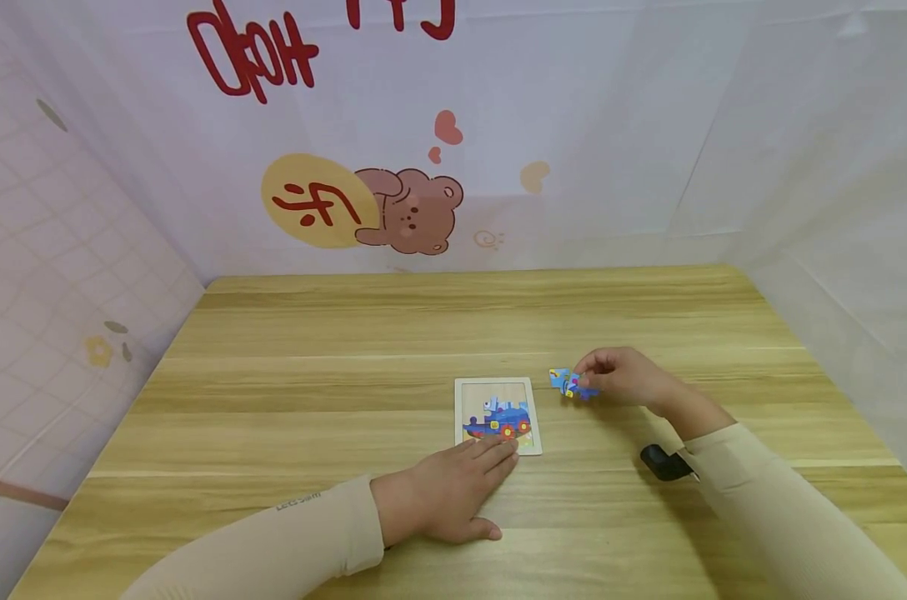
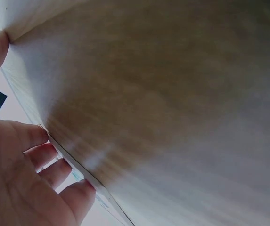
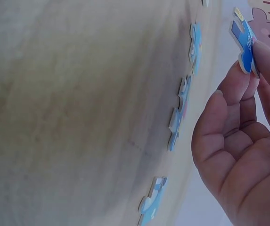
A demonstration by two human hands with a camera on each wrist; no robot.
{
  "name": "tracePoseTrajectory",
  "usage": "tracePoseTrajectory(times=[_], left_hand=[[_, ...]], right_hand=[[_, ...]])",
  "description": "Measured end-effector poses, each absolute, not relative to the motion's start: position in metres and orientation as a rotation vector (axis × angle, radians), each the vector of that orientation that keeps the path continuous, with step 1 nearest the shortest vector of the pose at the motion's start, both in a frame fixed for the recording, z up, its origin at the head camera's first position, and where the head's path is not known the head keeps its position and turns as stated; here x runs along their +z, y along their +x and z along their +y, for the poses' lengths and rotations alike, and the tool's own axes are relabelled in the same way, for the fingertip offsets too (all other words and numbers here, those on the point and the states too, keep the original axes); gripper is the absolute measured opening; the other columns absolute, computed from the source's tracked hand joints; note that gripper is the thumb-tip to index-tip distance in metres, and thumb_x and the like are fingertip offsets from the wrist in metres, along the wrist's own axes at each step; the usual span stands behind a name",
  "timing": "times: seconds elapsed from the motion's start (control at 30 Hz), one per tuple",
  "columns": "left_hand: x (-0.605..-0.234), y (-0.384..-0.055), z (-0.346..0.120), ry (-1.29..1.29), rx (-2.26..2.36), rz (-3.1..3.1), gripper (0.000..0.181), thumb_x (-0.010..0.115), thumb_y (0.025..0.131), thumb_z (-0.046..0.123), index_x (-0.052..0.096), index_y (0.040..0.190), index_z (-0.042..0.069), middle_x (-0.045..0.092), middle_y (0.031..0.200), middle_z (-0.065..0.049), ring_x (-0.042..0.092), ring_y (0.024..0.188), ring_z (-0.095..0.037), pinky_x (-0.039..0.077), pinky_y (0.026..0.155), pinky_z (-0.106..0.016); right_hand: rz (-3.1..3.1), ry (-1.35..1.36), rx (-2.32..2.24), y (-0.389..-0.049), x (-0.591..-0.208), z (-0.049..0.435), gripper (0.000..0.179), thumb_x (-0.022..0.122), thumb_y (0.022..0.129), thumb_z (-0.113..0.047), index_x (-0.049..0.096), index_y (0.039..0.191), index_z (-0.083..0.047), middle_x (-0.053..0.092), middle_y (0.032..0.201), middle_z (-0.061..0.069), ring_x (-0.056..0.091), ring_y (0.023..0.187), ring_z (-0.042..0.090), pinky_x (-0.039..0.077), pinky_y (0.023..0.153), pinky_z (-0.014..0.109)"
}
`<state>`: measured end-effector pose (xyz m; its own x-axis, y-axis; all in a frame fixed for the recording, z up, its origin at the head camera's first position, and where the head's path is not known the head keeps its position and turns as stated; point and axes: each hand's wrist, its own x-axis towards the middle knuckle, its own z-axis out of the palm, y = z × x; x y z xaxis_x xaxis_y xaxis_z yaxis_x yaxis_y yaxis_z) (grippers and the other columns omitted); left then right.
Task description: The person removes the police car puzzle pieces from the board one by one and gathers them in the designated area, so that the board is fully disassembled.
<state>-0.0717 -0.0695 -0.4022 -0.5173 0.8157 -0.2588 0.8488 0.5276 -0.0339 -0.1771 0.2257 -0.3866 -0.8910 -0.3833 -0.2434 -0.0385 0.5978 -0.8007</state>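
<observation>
A small jigsaw puzzle board (image 1: pixel 534 417) with a pale frame lies on the table, partly filled with pieces of a blue vehicle with red and yellow wheels. My left hand (image 1: pixel 457 492) rests on its near edge with fingers extended. The left wrist view shows those fingertips (image 2: pixel 84 188) against the frame's rim. Right of the board, my right hand (image 1: pixel 626 379) pinches a blue puzzle piece (image 3: pixel 244 44) between thumb and fingers, raised off the table. Loose blue puzzle pieces (image 3: pixel 195 49) lie on the table near that hand, partly hidden by it in the head view.
The wood-grain table (image 1: pixel 333 333) has white printed cloth behind it and at both sides. A bear print (image 1: pixel 416 212) marks the back cloth. Something black (image 1: pixel 665 463) sticks out by the right sleeve cuff.
</observation>
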Motion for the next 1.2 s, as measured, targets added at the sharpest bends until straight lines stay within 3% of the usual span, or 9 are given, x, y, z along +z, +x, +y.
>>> tracePoseTrajectory(times=[0.27,0.87,1.2], left_hand=[[-0.404,-0.072,-0.070,1.420,-0.197,2.564,0.081,0.045,0.093,0.062,0.030,0.152,0.008,0.025,0.158,-0.006,0.021,0.146,-0.020,0.026,0.114,-0.029],[-0.404,-0.073,-0.070,1.426,-0.210,2.561,0.081,0.044,0.093,0.062,0.031,0.151,0.008,0.025,0.158,-0.006,0.022,0.145,-0.021,0.026,0.114,-0.030],[-0.407,-0.073,-0.070,1.445,-0.231,2.574,0.081,0.044,0.093,0.062,0.031,0.151,0.007,0.026,0.158,-0.007,0.023,0.145,-0.021,0.025,0.114,-0.029]], right_hand=[[2.348,-0.402,-1.248,-0.177,-0.391,0.224,0.017,0.062,0.092,-0.007,0.064,0.103,0.006,0.067,0.083,0.006,0.057,0.077,0.014,0.047,0.069,0.025],[2.277,-0.475,-1.125,-0.180,-0.396,0.218,0.010,0.062,0.092,-0.005,0.065,0.096,0.004,0.066,0.084,0.003,0.053,0.077,0.015,0.046,0.070,0.025],[2.341,-0.528,-1.064,-0.179,-0.402,0.214,0.006,0.064,0.091,-0.004,0.065,0.091,0.002,0.058,0.073,-0.001,0.051,0.070,0.013,0.044,0.065,0.024]])
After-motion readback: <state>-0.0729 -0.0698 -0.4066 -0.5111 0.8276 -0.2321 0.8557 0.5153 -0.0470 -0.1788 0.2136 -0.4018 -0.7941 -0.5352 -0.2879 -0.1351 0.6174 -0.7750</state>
